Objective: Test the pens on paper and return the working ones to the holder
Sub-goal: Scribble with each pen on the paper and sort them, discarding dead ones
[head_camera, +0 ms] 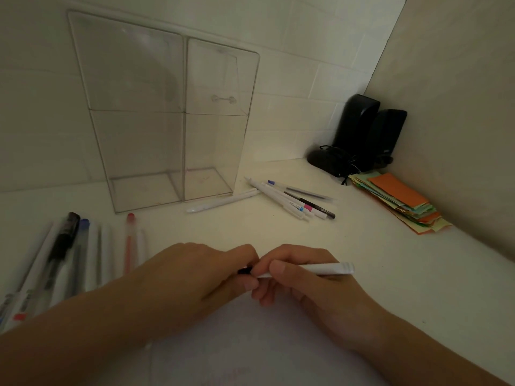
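Head view — downward, close over desk

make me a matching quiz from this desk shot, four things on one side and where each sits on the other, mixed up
Things:
1. clear holder
2. stack of paper slips
3. black speakers
4. red-capped pen

Places:
A. far right corner, against the walls
B. in the row of pens at the left
C. standing at the back wall, left of centre
D. lying along the right wall, nearer than the speakers

Pairs: 1-C, 2-D, 3-A, 4-B
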The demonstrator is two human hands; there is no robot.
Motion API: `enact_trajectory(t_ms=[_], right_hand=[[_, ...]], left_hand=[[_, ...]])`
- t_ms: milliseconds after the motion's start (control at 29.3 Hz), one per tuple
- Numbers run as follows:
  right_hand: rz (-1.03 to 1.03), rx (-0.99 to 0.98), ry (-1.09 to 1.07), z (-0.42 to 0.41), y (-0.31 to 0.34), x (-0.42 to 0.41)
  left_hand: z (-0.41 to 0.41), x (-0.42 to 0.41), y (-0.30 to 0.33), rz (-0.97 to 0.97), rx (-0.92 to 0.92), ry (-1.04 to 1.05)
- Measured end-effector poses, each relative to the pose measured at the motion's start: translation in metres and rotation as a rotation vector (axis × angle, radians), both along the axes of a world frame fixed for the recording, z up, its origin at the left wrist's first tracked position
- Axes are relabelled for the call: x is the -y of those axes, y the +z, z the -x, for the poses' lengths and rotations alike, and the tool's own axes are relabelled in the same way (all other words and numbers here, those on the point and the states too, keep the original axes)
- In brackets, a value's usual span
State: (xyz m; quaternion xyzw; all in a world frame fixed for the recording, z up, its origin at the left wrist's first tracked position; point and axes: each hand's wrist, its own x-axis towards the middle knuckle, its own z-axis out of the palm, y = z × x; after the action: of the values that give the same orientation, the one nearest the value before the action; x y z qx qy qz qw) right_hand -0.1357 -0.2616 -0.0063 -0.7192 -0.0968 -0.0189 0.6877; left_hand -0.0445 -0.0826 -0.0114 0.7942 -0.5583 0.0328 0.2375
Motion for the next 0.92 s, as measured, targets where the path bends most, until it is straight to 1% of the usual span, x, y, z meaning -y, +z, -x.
enact_trajectory(t_ms=[103,171,205,239,308,376,478,615,752,923], right_hand=[[-0.074,-0.031,-0.042,-0.001,0.005,0.001],[-0.125,-0.025,-0.193,-0.004,0.011,0.007],[-0.109,-0.025,-0.312,-0.005,0.013,0.012],[-0.050,-0.038,-0.433,-0.007,0.015,0.019],[0.104,-0.082,-0.576,-0.012,0.015,0.030],[0.168,-0.128,-0.588,-0.016,0.013,0.033],[0.292,-0.154,-0.558,-0.020,0.009,0.029],[0.507,-0.097,-0.605,-0.024,0.004,0.027],[0.523,-0.097,-0.611,-0.025,0.003,0.029],[0.528,0.029,-0.555,-0.023,0.001,0.027]], left_hand=[[0.001,0.001,0.003,-0.019,-0.132,0.092],[-0.003,0.000,0.004,-0.050,-0.173,0.118],[-0.005,0.000,0.004,-0.079,-0.164,0.112],[-0.006,-0.001,0.004,-0.112,-0.151,0.104],[-0.007,-0.001,0.003,-0.179,-0.113,0.087],[-0.006,0.000,0.005,-0.217,-0.089,0.074],[-0.005,0.001,0.006,-0.218,-0.109,0.061],[-0.007,0.003,0.006,-0.220,-0.137,0.057],[-0.008,0.004,0.008,-0.201,-0.177,0.089],[-0.006,0.004,0.009,-0.220,-0.171,0.077]])
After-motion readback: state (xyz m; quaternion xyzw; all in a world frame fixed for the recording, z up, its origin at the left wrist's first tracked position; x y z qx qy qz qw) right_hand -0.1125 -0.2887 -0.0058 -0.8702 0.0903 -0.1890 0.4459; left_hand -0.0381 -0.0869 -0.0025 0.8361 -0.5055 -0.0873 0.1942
